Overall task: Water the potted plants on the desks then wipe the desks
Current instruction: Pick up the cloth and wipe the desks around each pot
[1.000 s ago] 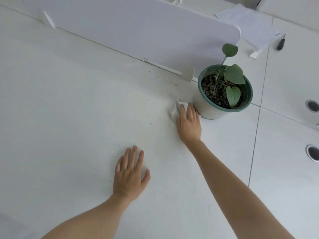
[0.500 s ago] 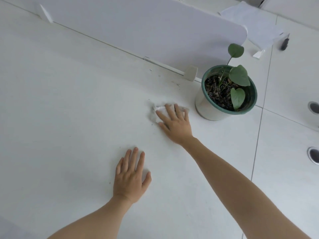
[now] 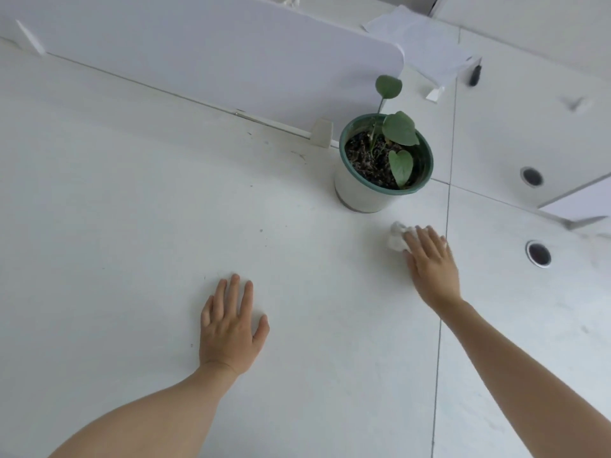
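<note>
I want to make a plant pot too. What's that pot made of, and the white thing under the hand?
The pot looks like plastic: a smooth pale wall, a thin green rim and a slight sheen, though glazed ceramic is possible. The white wad under the right hand looks like tissue or paper towel: crumpled, matte, with soft folds. Thin cloth cannot be ruled out.

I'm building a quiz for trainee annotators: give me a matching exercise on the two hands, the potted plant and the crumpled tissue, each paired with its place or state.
Things:
1 left hand
2 right hand
3 potted plant
4 tissue

States:
A upright beside the divider end
B crumpled, partly under fingers
C flat on the bare desk, holding nothing
D pressing down on the tissue

Pairs: 1-C; 2-D; 3-A; 4-B
</note>
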